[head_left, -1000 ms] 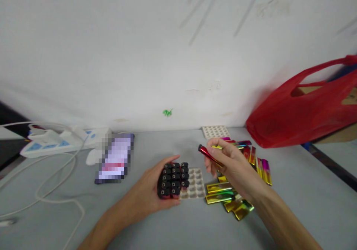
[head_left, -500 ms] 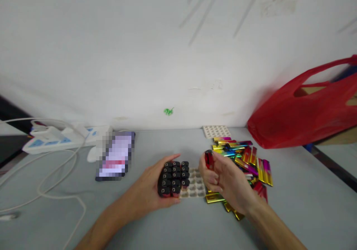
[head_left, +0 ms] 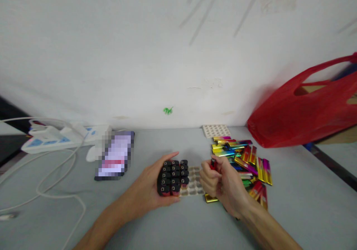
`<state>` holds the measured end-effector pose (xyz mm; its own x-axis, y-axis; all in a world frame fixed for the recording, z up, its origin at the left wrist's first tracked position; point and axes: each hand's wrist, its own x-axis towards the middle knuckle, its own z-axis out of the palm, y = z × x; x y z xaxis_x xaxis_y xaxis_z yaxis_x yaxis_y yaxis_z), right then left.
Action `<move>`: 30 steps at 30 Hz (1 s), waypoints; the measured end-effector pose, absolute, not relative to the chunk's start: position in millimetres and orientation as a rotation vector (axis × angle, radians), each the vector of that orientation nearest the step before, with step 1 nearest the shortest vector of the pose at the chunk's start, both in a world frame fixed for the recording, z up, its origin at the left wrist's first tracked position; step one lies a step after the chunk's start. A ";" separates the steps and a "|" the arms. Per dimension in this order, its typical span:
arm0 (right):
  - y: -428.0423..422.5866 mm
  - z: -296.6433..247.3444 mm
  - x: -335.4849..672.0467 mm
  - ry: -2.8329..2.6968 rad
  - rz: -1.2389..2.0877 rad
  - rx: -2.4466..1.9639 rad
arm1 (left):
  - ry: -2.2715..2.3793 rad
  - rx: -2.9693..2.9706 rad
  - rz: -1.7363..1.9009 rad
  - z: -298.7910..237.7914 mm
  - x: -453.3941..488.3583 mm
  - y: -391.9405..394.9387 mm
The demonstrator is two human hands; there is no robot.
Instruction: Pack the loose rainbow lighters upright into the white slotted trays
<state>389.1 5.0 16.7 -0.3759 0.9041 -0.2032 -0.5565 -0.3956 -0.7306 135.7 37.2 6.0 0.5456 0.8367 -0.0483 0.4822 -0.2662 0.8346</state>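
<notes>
Right hand (head_left: 220,181): grip closed on a red lighter (head_left: 213,164), held upright, only its top showing above the fist. Just left of that grip is a white tray (head_left: 192,186), with its empty cells next to the knuckles.

Left hand (head_left: 150,190): grip wrapped around the black-capped lighters (head_left: 173,176) standing in the tray's left cells. Thumb is on the near side, fingers round the back.

The red lighter is in the right grip, just right of the empty cells. It's off the counter (head_left: 167,227) and not in a cell.

Behind and right of the right grip is a loose pile of metallic lighters (head_left: 245,159), a few partly hidden by the wrist. Beyond the pile a second tray (head_left: 216,131) sits against the wall, with a red bag (head_left: 304,108) further right.

Well left of the left grip are a phone (head_left: 115,156) and a power strip (head_left: 55,138).
</notes>
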 end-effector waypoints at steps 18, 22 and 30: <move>8.2 20.5 396.2 -0.591 2.010 -0.649 | 1.089 1.938 0.531 4.2 136.7 36.3; 8.9 20.5 395.6 -0.613 2.012 -0.659 | 1.091 1.955 0.543 2.4 136.9 37.0; 5.4 15.2 393.9 -0.680 1.962 -0.735 | 1.122 1.981 0.555 3.2 137.9 36.9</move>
<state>393.9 5.4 15.2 -0.4136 0.8825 -0.2239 -0.5547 -0.4392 -0.7066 137.9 36.9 3.2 0.5154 0.8569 -0.0027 0.5174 -0.3087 0.7981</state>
